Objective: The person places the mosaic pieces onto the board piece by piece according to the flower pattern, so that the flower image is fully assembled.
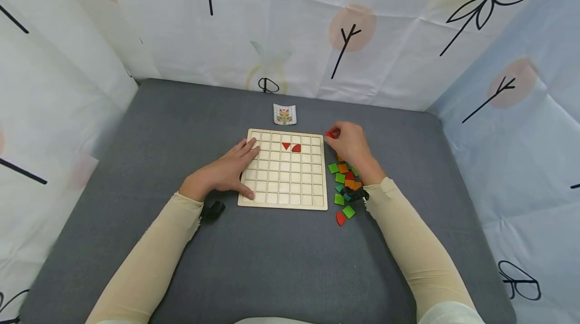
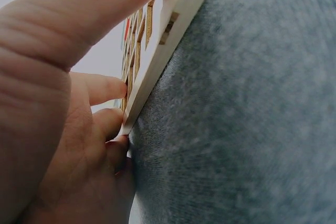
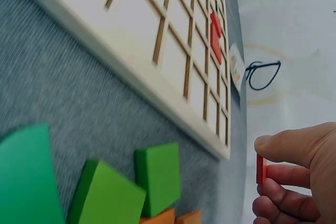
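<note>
A wooden grid board (image 1: 278,183) lies on the grey table, with a red triangle tile (image 1: 286,146) and a red quarter-round tile (image 1: 296,148) in its upper cells. My left hand (image 1: 228,169) rests on the board's left edge, fingers spread over the rim and thumb near the lower corner. Just off the upper right corner, my right hand (image 1: 349,142) pinches a small red tile (image 3: 260,169) between thumb and fingers. In the right wrist view that tile stands on edge, so its outline is hidden.
Right of the board lies a loose pile of green tiles (image 1: 340,178), orange tiles (image 1: 343,168) and red ones. A red quarter-round tile (image 1: 341,219) is at the pile's near end. Behind the board sits a small pattern card (image 1: 284,114). Printed cloth walls enclose the table.
</note>
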{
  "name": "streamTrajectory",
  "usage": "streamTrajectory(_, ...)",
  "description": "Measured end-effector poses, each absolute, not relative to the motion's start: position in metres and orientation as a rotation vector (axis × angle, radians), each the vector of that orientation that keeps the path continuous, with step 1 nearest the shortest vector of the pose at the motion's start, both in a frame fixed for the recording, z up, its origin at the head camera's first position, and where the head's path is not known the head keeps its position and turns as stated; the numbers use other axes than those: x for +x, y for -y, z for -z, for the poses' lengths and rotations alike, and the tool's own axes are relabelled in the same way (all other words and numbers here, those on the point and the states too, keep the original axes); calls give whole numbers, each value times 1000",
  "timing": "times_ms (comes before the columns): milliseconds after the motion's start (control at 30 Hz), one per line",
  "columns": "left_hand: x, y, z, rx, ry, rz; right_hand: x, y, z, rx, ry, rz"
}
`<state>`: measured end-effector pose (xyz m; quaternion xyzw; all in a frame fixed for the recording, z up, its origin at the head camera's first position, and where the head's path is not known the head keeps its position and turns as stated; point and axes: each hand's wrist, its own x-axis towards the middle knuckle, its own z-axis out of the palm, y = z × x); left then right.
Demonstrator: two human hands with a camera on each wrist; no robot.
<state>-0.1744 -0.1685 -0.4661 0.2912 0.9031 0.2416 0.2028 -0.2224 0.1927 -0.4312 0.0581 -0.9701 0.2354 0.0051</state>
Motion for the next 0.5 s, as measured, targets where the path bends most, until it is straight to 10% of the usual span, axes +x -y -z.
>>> streamTrajectory(500,-175,167,467,818,-2526,-668,-220,-158,421,238,3061,-798)
